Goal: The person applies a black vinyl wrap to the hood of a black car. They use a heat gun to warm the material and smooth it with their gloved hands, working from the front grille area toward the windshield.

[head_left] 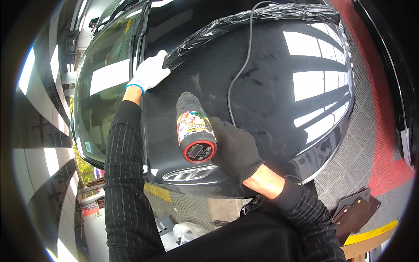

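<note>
My right hand [235, 150], in a black glove, is wrapped round the handle of a heat gun [194, 120]. The gun has a black nozzle, colourful stickers and a red-ringed control panel with a small display. It hangs over a glossy black car hood [209, 78], its nozzle directed away from me. Farther left, my left hand [150, 72], in a white glove with a blue cuff, grips the near-left end of a crumpled black plastic film [214, 28]. The bunched film stretches across the hood's far side to the right. The left fingertips are partly hidden.
A black cord [248, 61] curves over the hood. The windshield [107, 74] lies left, and a silver-trimmed vent [187, 174] is near me. Brown flat pouches [358, 212] and a yellow-edged box [371, 233] sit at lower right. Another dark car [388, 56] stands far right.
</note>
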A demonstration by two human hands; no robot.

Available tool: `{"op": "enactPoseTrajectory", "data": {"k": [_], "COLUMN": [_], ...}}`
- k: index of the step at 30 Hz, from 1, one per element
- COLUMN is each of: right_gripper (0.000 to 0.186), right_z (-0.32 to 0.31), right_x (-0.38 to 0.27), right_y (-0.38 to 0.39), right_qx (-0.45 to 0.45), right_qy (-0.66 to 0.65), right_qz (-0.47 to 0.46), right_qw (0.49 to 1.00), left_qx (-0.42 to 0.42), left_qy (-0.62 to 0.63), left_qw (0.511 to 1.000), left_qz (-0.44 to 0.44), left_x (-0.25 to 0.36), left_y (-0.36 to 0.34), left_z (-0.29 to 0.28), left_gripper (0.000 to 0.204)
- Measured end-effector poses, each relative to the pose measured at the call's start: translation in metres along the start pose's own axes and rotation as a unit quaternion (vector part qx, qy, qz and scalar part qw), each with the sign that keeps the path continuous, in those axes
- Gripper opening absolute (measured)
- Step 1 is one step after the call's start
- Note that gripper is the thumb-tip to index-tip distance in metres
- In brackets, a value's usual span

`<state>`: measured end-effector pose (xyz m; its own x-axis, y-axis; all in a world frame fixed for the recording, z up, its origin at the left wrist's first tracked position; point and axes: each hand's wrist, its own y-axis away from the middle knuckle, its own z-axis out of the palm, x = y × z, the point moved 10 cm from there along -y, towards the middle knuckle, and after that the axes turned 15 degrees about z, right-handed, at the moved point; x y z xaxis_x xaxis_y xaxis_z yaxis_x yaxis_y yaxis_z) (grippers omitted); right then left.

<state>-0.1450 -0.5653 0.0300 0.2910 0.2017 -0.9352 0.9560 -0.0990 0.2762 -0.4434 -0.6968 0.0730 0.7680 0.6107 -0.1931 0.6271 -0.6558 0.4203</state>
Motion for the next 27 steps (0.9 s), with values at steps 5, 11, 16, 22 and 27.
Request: {"op": "enactPoseTrajectory", "data": {"k": [5,11,16,22,27], "right_gripper": [0.033,0.034,0.035,0.036,0.038], "right_z": [0.007,0.011,0.015,0.021,0.014], "right_x": [0.003,0.004,-0.007,0.003,0.001], "right_y": [-0.002,-0.003,-0.008,-0.005,0.000], "right_qx": [0.002,0.034,0.075,0.058,0.035], "right_qy": [-0.004,0.008,-0.001,-0.003,-0.027], "right_qz": [-0.008,-0.021,-0.062,-0.050,-0.048], "right_qw": [1.000,0.999,0.995,0.997,0.998], "left_qx": [0.011,0.149,0.039,0.017,0.047], "left_qy": [0.062,0.108,0.173,0.204,0.197], "left_qw": [0.998,0.978,0.982,0.977,0.976], "left_qz": [0.005,0.102,0.064,0.064,0.077], "left_x": [-0.002,0.022,0.010,0.022,0.019], "left_y": [-0.004,0.001,-0.014,-0.009,-0.011], "left_z": [0.012,0.000,0.012,0.024,0.018], "left_gripper": [0.057,0.052,0.039,0.040,0.042]}}
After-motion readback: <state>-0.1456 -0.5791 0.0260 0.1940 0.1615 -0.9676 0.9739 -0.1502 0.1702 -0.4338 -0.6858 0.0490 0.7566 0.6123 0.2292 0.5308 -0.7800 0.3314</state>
